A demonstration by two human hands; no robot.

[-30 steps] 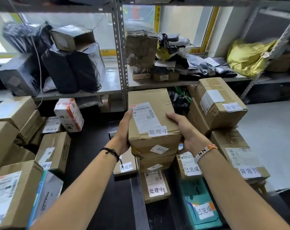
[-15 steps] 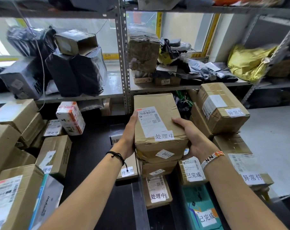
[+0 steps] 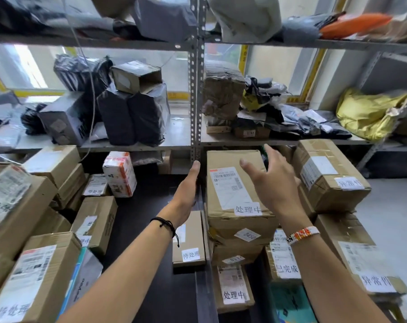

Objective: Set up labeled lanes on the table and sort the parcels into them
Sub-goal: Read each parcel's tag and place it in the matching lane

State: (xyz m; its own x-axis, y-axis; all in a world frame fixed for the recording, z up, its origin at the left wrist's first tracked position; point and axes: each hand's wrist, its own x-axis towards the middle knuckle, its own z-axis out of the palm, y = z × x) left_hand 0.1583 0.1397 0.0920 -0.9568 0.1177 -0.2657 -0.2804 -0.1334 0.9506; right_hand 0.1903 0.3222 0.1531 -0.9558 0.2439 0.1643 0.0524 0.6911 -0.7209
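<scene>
We look down on a dark worktop [image 3: 149, 264] crowded with brown cartons [image 3: 95, 220], where white slips [image 3: 248, 209] name the lanes. Behind it at twelve o'clock stands a grey metal rack [image 3: 196, 94] loaded with black bags [image 3: 132, 117]. A yellow bag [image 3: 365, 113] lies at two o'clock before bright windows [image 3: 277, 66]. The parcel [image 3: 228, 183] marked 处理中 sits atop its stack [image 3: 235, 249], just right of centre. Half a second ago both hands clasped its sides. Now the left hand [image 3: 186, 194] lies straight-fingered at its nine o'clock side, and the right hand [image 3: 274, 183] hovers spread over its three o'clock edge. Both are released.
</scene>
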